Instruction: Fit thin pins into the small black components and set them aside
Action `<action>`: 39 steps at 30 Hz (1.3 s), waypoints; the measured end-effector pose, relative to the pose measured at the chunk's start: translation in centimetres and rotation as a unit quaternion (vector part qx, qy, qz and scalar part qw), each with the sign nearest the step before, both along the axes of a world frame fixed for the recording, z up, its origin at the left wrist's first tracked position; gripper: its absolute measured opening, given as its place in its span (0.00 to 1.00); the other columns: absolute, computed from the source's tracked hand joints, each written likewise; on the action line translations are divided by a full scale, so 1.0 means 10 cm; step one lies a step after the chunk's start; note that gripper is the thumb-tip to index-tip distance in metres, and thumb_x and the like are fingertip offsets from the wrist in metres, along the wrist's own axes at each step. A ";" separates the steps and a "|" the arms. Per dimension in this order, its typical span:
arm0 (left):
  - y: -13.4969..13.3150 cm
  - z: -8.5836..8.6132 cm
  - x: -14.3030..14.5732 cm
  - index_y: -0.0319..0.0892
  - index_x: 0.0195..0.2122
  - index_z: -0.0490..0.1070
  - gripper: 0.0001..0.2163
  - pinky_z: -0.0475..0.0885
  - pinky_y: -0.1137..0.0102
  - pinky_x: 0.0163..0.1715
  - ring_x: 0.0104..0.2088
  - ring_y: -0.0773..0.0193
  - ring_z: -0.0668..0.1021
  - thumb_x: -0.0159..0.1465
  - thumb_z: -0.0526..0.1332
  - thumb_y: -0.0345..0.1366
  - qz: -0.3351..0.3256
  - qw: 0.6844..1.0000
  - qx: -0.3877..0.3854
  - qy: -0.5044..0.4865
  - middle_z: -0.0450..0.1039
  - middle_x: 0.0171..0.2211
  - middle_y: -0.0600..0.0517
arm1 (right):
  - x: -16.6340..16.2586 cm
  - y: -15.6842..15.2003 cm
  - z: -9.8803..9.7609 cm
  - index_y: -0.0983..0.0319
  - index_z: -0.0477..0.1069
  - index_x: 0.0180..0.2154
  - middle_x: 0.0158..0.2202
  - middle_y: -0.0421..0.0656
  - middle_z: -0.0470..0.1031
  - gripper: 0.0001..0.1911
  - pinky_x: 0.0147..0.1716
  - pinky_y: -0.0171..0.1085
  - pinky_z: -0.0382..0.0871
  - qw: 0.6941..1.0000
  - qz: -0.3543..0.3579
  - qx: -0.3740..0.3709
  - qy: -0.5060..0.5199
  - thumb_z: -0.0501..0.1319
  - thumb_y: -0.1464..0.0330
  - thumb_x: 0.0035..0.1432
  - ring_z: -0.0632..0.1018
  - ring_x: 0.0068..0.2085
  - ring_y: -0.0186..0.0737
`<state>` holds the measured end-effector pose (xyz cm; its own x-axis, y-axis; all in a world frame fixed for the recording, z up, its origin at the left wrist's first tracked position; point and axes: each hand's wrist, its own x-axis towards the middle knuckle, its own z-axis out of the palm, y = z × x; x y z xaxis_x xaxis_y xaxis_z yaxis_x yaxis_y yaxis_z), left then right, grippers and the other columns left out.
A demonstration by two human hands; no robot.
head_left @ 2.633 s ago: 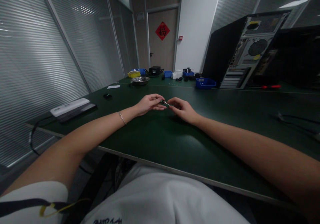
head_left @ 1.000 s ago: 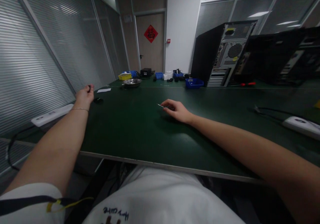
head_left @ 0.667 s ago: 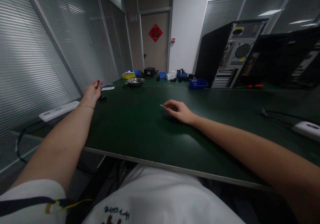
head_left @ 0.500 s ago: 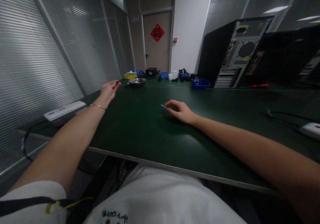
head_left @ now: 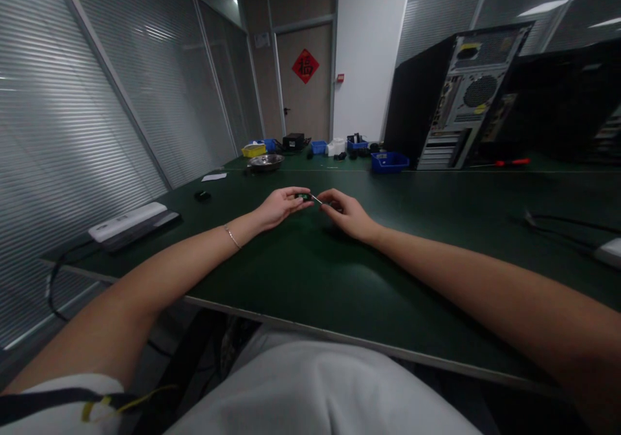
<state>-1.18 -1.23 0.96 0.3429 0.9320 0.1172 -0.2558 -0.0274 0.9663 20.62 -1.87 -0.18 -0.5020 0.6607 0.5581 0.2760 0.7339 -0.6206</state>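
Between the thumb and fingers of my left hand (head_left: 284,207) is a small dark piece with green on it, like a little circuit board (head_left: 303,197). My right hand (head_left: 350,215) is closed around a thin tool with a bright metal shaft (head_left: 316,199); its handle is mostly hidden in the fingers, so I cannot tell its exact kind. The shaft points left, and its tip is at or very near the board's right end. Both hands are close together, just above the green tabletop (head_left: 291,273).
A white power strip (head_left: 129,222), a small black object (head_left: 202,195) and a white slip (head_left: 214,177) lie at left. Toward the back are a metal bowl (head_left: 264,162), a yellow bin (head_left: 253,150), a blue bin (head_left: 389,162), a computer tower (head_left: 422,99) and a red screwdriver (head_left: 513,162).
My left hand has come from the far left to the middle, bringing the small board to the tool tip. My right hand has stayed nearly in place. The black object and white slip now show.
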 end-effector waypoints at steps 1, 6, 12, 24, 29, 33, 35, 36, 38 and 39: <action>-0.02 -0.01 0.04 0.34 0.43 0.72 0.12 0.68 0.63 0.54 0.44 0.61 0.78 0.60 0.57 0.19 -0.005 1.000 0.000 0.004 0.73 0.44 0.42 | 0.00 0.01 -0.01 0.62 0.67 0.46 0.40 0.45 0.72 0.14 0.36 0.37 0.67 1.000 0.001 -0.003 0.005 0.54 0.65 0.60 0.73 0.39 0.38; -0.04 -0.08 0.08 0.34 0.42 0.70 0.09 0.70 0.62 0.52 0.41 0.61 0.79 0.61 0.57 0.22 -0.011 1.000 -0.005 0.013 0.73 0.42 0.43 | -0.01 0.00 -0.01 0.61 0.66 0.48 0.38 0.44 0.71 0.15 0.34 0.36 0.66 1.000 0.018 -0.017 0.002 0.54 0.64 0.60 0.72 0.34 0.35; -0.01 -0.11 0.02 0.36 0.42 0.72 0.11 0.70 0.66 0.52 0.43 0.61 0.78 0.59 0.58 0.20 -0.012 1.000 0.000 -0.011 0.73 0.44 0.44 | 0.00 -0.02 0.01 0.61 0.66 0.50 0.36 0.43 0.71 0.16 0.32 0.35 0.65 0.999 0.036 -0.010 -0.018 0.54 0.65 0.60 0.71 0.31 0.34; -0.03 -0.10 0.06 0.34 0.39 0.73 0.09 0.70 0.66 0.52 0.44 0.60 0.78 0.59 0.58 0.21 -0.007 0.999 -0.009 -0.043 0.74 0.42 0.44 | 0.03 -0.08 0.02 0.61 0.67 0.50 0.36 0.42 0.72 0.17 0.32 0.34 0.63 0.998 0.004 0.030 -0.048 0.54 0.66 0.59 0.69 0.30 0.34; -0.05 -0.09 0.06 0.33 0.38 0.73 0.08 0.72 0.67 0.50 0.42 0.59 0.79 0.58 0.59 0.21 -0.012 1.000 0.001 -0.027 0.74 0.41 0.43 | 0.03 -0.11 0.03 0.62 0.68 0.50 0.36 0.43 0.73 0.17 0.33 0.35 0.64 0.998 -0.002 0.031 -0.060 0.55 0.67 0.59 0.70 0.32 0.35; -0.04 -0.11 0.05 0.34 0.38 0.73 0.08 0.72 0.65 0.50 0.40 0.59 0.79 0.58 0.60 0.22 -0.004 1.000 0.014 -0.004 0.74 0.39 0.44 | 0.03 -0.12 0.04 0.61 0.68 0.50 0.39 0.44 0.73 0.17 0.36 0.37 0.65 0.998 0.003 0.031 -0.059 0.55 0.67 0.59 0.72 0.35 0.37; -0.03 -0.11 0.04 0.34 0.38 0.73 0.08 0.72 0.64 0.50 0.40 0.59 0.79 0.58 0.60 0.21 -0.007 1.000 0.009 -0.004 0.74 0.39 0.43 | 0.04 -0.12 0.04 0.61 0.68 0.50 0.40 0.45 0.74 0.17 0.37 0.38 0.66 0.998 0.009 0.028 -0.058 0.55 0.67 0.59 0.73 0.37 0.38; -0.03 -0.11 0.03 0.34 0.38 0.73 0.08 0.72 0.64 0.50 0.40 0.59 0.79 0.58 0.60 0.21 -0.009 1.000 0.005 -0.005 0.74 0.39 0.43 | 0.04 -0.12 0.04 0.61 0.68 0.50 0.40 0.45 0.74 0.18 0.38 0.38 0.66 0.998 0.013 0.026 -0.059 0.55 0.67 0.59 0.73 0.37 0.39; -0.02 -0.10 0.02 0.33 0.38 0.74 0.09 0.72 0.65 0.49 0.40 0.58 0.79 0.58 0.60 0.20 -0.015 1.000 -0.008 -0.009 0.74 0.40 0.43 | 0.05 -0.12 0.04 0.61 0.67 0.51 0.41 0.45 0.74 0.18 0.38 0.38 0.66 0.998 0.020 0.022 -0.061 0.55 0.67 0.59 0.73 0.38 0.39; -0.02 -0.10 0.01 0.33 0.38 0.74 0.09 0.72 0.66 0.49 0.41 0.58 0.79 0.58 0.59 0.20 -0.019 1.000 -0.016 -0.010 0.74 0.40 0.42 | 0.05 -0.12 0.04 0.61 0.68 0.51 0.41 0.45 0.74 0.18 0.38 0.38 0.66 0.998 0.024 0.020 -0.061 0.55 0.67 0.59 0.73 0.38 0.39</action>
